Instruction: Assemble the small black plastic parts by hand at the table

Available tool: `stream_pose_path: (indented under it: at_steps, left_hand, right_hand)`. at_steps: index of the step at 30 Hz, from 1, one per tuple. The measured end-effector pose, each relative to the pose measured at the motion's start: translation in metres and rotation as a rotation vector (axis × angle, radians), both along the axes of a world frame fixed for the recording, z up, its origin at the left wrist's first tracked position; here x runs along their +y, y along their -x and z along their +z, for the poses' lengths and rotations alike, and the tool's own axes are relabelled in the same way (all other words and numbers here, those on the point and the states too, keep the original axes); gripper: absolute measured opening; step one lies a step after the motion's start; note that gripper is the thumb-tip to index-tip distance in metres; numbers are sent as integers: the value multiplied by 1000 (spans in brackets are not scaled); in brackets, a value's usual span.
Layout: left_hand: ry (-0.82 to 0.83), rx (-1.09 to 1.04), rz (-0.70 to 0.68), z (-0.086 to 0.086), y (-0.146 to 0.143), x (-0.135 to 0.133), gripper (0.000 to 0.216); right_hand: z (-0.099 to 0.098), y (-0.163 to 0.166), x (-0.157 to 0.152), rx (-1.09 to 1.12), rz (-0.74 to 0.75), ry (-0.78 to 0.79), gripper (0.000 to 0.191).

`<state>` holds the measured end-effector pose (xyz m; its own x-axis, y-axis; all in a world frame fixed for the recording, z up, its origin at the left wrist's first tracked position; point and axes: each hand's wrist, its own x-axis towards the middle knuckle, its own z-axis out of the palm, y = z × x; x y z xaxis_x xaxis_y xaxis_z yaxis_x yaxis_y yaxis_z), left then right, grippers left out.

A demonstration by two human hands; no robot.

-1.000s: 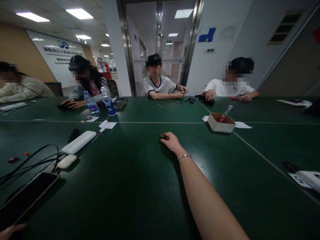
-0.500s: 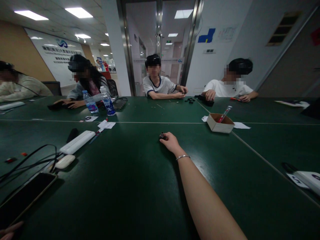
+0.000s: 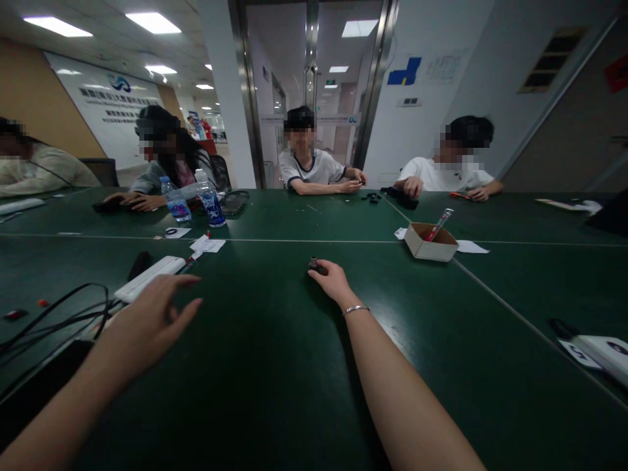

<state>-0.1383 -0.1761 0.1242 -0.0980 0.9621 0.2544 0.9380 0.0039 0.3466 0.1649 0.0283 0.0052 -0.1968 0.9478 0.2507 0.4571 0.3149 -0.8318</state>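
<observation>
My right hand [image 3: 332, 280] reaches far out over the dark green table [image 3: 275, 366], a thin bracelet on its wrist. Its fingertips close on a small dark object [image 3: 314, 265] that rests on the table. My left hand [image 3: 150, 322] hovers above the table at the left with fingers spread, holding nothing. It is just in front of a long white block [image 3: 147, 277] and above black cables [image 3: 53, 320].
A small cardboard box [image 3: 428, 242] with a red-tipped tube stands at the right. Two water bottles [image 3: 209, 205], paper slips and a red pen lie beyond the white block. Several people sit along the far edge. A white device [image 3: 606, 350] lies at the right.
My left arm has swung up from the lower left corner and now stretches over the table, covering the phone and small white case. My right hand stays on the dark object.
</observation>
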Motion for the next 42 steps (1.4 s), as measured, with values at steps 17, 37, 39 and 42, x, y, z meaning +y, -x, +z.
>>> stream_pose_path:
  at_steps: [17, 37, 39, 42]
  left_hand:
    - [75, -832, -349, -124, -137, 199, 20]
    - [18, -1043, -380, -129, -135, 201, 25]
    - [30, -1040, -374, -127, -135, 200, 25]
    - [44, -1029, -354, -124, -135, 199, 24]
  right_hand:
    - [4, 6, 6, -180, 35, -158, 21]
    - [-8, -14, 20, 621, 202, 266, 30]
    - [-7, -14, 20, 638, 193, 288, 29]
    - [-7, -14, 20, 647, 181, 308, 27]
